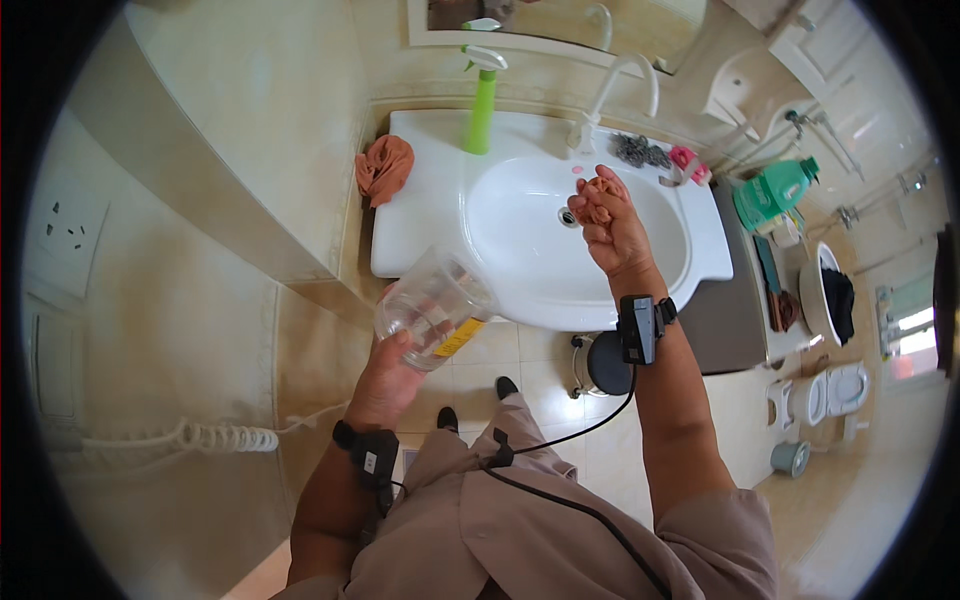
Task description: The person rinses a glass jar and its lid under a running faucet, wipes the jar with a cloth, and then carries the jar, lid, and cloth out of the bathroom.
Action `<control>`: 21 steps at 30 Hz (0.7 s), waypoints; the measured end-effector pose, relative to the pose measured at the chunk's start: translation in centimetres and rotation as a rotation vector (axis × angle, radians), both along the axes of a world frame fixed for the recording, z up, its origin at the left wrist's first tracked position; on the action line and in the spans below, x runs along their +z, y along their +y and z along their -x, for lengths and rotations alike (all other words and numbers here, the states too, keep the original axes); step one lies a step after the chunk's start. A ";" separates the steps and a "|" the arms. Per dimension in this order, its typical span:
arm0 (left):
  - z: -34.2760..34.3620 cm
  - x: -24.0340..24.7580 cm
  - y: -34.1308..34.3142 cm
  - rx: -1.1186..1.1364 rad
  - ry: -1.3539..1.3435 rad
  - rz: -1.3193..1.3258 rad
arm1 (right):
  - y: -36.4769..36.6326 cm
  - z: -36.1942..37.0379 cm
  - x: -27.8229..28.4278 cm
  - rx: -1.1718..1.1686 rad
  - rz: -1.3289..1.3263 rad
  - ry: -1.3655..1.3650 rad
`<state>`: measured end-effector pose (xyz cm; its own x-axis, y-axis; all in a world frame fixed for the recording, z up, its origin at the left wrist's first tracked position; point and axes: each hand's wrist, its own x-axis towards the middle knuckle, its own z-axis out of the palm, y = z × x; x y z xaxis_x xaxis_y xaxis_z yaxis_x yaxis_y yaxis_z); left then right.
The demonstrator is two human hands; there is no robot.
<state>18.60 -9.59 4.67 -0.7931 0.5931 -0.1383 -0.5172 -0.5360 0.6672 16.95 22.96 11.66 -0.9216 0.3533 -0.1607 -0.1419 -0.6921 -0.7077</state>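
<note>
The clear plastic jar [432,300], tilted left of centre in the frame, could slip onto the tiled floor [485,378] if its smooth wall slides in a one-handed hold; the left grip [388,375] is spread wide around it, thumb pressing its side; right of centre, the right grip [612,228] is curled tight on a wadded terracotta cloth [600,200], which could drop into the white washbasin [515,245] if the clench loosens
</note>
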 end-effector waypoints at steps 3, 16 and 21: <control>0.5 -1.0 1.0 0.066 -0.004 0.008 | 2.2 2.4 -0.4 0.051 -0.025 -0.071; 1.5 1.1 10.0 0.180 -0.066 -0.077 | 6.8 7.7 2.5 0.014 -0.601 -0.210; 1.8 2.0 11.7 0.196 -0.034 -0.063 | 7.2 8.1 3.6 0.060 -0.713 -0.271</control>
